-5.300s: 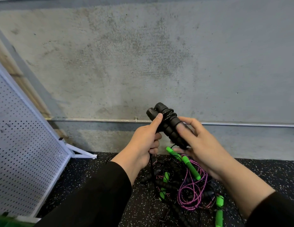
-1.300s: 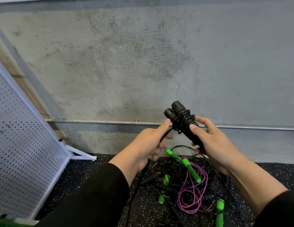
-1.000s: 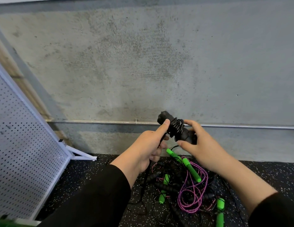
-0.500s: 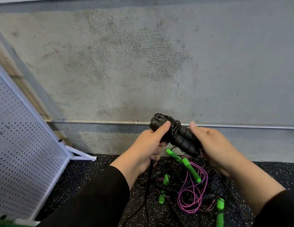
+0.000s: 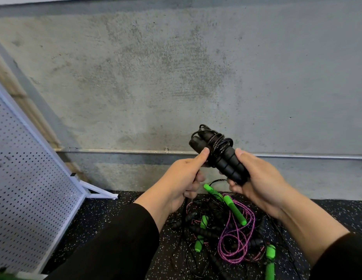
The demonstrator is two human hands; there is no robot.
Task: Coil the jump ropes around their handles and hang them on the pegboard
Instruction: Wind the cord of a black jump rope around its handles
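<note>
Item: black jump rope (image 5: 218, 156), two ribbed foam handles held side by side, tilted up and to the left, black cord coiled in several turns around their upper part. Position: in the air in front of the concrete wall (image 5: 176, 77), above the floor pile.

Right hand (image 5: 259, 182): fingers curled around the lower ends of the paired handles, thumb along the side.

Left hand (image 5: 182, 182): thumb pressed against the handles just below the coil, fingers curled around the loose run of black cord, which hangs down toward the floor.

Pile of jump ropes (image 5: 228, 229): tangled on the speckled black rubber floor (image 5: 107, 215); green handles, black ribbed handles, a purple braided cord, thin black cords.

Pegboard (image 5: 24, 188): white, perforated, on a white frame, leaning at the left, well apart from the held rope.

Metal pipe (image 5: 115, 151): runs horizontally along the wall.

Markings: no readable brand, label or writing on any item.

Sleeves: black, both forearms.
</note>
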